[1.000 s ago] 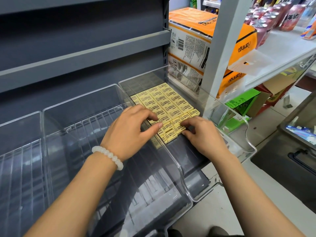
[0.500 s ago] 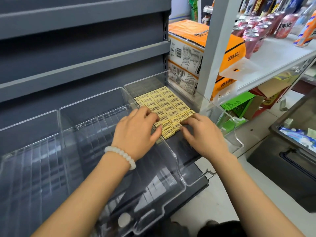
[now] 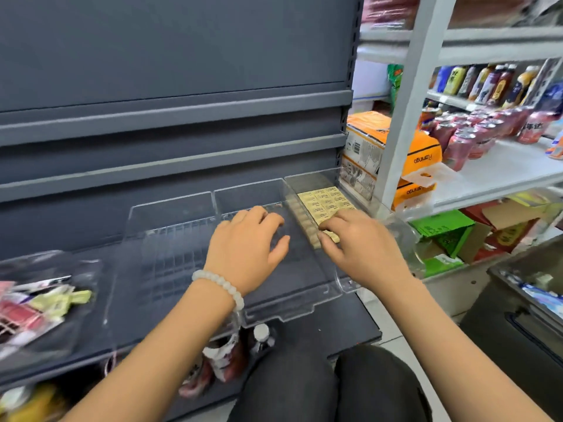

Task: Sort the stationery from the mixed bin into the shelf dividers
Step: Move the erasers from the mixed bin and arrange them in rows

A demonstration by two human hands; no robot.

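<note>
Head view only. Dark grey shelf [image 3: 304, 333] carrying three clear dividers side by side. Yellow erasers [image 3: 324, 205] laid flat in a tight grid in the right divider [image 3: 350, 287], filling its rear part. Middle divider [image 3: 292, 312] and left divider [image 3: 137, 220] holding nothing visible.

Right hand [image 3: 361, 245] over the near edge of the eraser grid, fingers bent, tips down on the front row; whether pinching an eraser or only pressing, cannot tell. Left hand [image 3: 246, 248] over the middle divider, fingers loosely spread and lightly bent, gripping nothing; contact with the divider floor unclear. Hands apart, the wall between middle and right dividers lying between them. White bead bracelet [image 3: 219, 284] on the left wrist.

Mixed bin [image 3: 45, 303] at far left on the same shelf, well apart from both hands; blurred red, white and yellow packets inside. Orange cartons [image 3: 423, 153] and drink cans [image 3: 466, 138] on the white shelving [image 3: 502, 166] to the right.
</note>
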